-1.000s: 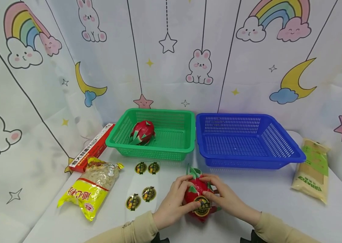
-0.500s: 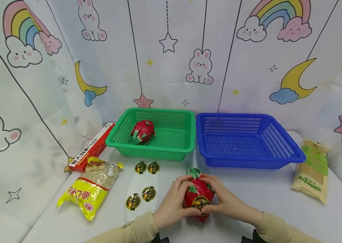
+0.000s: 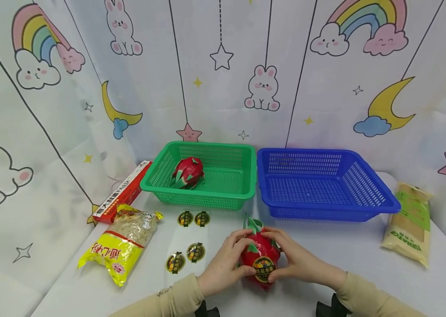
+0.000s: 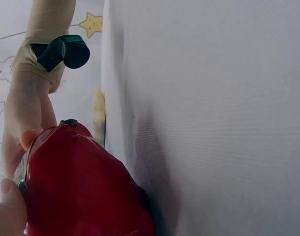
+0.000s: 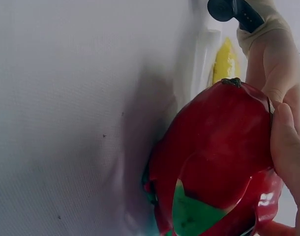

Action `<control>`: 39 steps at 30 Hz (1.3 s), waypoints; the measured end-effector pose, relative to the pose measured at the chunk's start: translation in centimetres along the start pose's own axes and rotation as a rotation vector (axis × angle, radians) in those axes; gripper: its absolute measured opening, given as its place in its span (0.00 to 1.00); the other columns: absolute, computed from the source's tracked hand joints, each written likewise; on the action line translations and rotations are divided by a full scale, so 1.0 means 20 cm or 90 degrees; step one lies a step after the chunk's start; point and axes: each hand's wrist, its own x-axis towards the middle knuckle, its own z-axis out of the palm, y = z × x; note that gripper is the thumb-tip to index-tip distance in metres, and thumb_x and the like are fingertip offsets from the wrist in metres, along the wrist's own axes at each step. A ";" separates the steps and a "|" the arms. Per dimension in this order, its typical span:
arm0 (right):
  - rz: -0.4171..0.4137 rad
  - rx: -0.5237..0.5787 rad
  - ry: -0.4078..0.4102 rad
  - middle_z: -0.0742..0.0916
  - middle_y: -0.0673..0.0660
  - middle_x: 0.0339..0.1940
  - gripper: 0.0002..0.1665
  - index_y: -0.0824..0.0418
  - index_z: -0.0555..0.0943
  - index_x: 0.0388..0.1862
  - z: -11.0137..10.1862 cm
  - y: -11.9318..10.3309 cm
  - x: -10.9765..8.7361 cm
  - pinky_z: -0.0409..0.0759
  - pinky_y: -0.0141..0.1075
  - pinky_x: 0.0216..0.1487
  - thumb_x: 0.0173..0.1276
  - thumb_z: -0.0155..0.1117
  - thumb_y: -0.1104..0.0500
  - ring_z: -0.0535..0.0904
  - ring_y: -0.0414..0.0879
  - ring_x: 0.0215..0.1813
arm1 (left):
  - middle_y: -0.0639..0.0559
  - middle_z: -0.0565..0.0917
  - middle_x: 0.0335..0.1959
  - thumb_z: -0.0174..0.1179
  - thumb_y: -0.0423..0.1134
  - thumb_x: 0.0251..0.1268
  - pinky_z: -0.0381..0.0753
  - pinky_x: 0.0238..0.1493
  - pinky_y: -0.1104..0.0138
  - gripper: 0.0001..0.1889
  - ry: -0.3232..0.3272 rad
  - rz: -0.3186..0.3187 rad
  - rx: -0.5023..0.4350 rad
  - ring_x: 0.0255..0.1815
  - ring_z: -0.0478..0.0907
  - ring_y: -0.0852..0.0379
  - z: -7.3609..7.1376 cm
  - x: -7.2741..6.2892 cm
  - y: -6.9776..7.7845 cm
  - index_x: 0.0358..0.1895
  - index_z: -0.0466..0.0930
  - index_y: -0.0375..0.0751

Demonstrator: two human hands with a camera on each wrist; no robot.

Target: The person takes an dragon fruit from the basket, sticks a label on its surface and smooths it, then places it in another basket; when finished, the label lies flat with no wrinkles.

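Note:
A red dragon fruit (image 3: 260, 246) with green leaf tips lies on the table at front centre, its leafy crown pointing away. On its upper side is a round black and gold sticker (image 3: 264, 269). My left hand (image 3: 223, 266) holds the fruit from the left, thumb at the sticker's edge. From the right, my right hand (image 3: 306, 264) grips it with curled fingers, its thumb by the sticker's lower right edge. In the left wrist view the dragon fruit (image 4: 86, 182) shows smooth red skin close up. The right wrist view shows the dragon fruit (image 5: 214, 142) with a green leaf tip.
Left of the hands lies a clear sheet with several round stickers (image 3: 195, 252). Behind stand a green basket (image 3: 203, 200) with another dragon fruit (image 3: 188, 171) and a blue basket (image 3: 334, 212). A yellow bag (image 3: 122, 246), red box (image 3: 126, 191) and beige bag (image 3: 409, 226) lie aside.
Both thumbs have shifted over the sticker: they came together at its lower edge, then moved apart to its sides. More of the sticker shows now. The fruit has stayed in place.

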 end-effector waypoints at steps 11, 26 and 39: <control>0.050 0.065 -0.010 0.66 0.65 0.65 0.36 0.60 0.64 0.64 -0.01 0.01 0.01 0.76 0.34 0.45 0.61 0.61 0.47 0.68 0.59 0.59 | 0.50 0.54 0.70 0.49 0.48 0.68 0.65 0.63 0.55 0.17 -0.034 -0.008 -0.034 0.69 0.55 0.48 -0.01 0.00 0.00 0.55 0.66 0.46; 0.109 0.100 0.020 0.66 0.63 0.64 0.25 0.57 0.67 0.60 0.01 -0.02 0.02 0.74 0.37 0.42 0.67 0.57 0.50 0.67 0.56 0.59 | 0.53 0.54 0.69 0.48 0.49 0.70 0.66 0.62 0.57 0.13 -0.018 -0.056 -0.099 0.69 0.55 0.50 0.00 0.01 0.02 0.52 0.68 0.49; 0.044 0.098 -0.003 0.66 0.63 0.65 0.25 0.56 0.67 0.61 0.00 0.04 0.01 0.76 0.39 0.45 0.66 0.57 0.54 0.68 0.61 0.59 | 0.55 0.55 0.69 0.50 0.54 0.66 0.67 0.62 0.58 0.18 -0.017 -0.073 -0.101 0.68 0.56 0.52 0.01 0.01 0.01 0.53 0.68 0.51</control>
